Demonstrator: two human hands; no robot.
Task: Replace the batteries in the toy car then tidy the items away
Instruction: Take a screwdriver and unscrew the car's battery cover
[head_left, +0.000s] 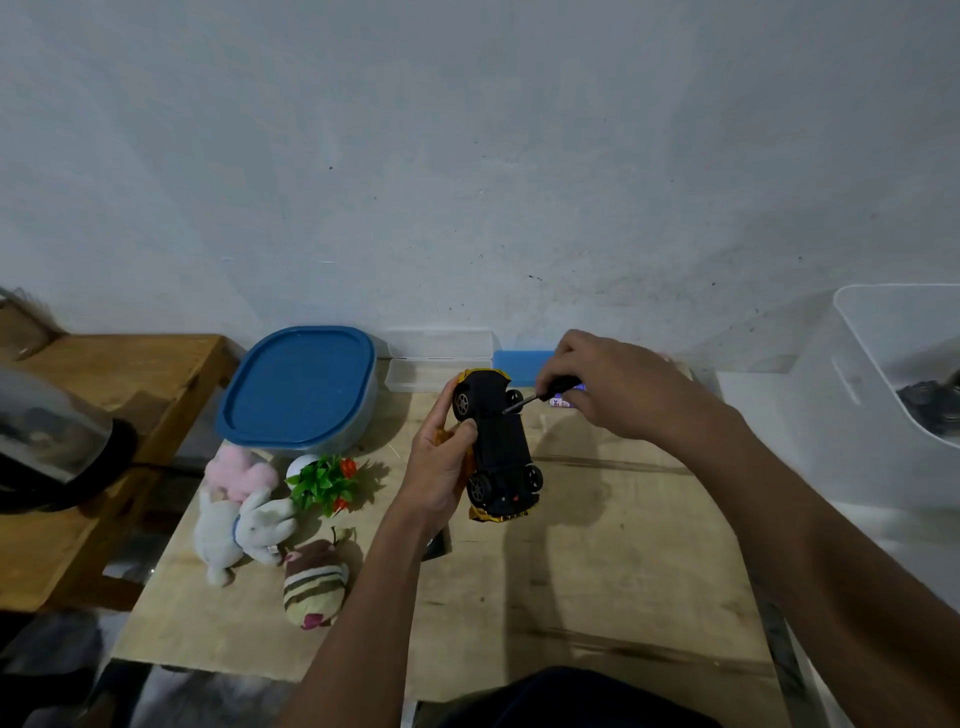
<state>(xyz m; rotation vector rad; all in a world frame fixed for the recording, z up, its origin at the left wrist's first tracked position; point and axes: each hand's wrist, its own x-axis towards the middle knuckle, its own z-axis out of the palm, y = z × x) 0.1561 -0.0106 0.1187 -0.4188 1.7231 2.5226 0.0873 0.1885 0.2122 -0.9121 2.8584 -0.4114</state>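
Left hand (441, 462) grips the toy car (501, 447) belly-up above the counter (597, 571), fingers (449, 396) curled round its yellow body, thumb pressing the black underside. Right hand (613, 387) pinches a black-handled screwdriver (543, 395), its metal tip on the underside at the far end, between the two far wheels. That looks like the battery-cover screw step; loosening or tightening, I can't tell, and no open compartment shows. The next move calls for a steady left grip and the tip square in the screw head while the right fingers twist. Just under the right fingers lie small purple-and-white pieces (563, 402), possibly batteries, too hidden to call. Left of the left fingers sits a blue-lidded tub (298, 387).
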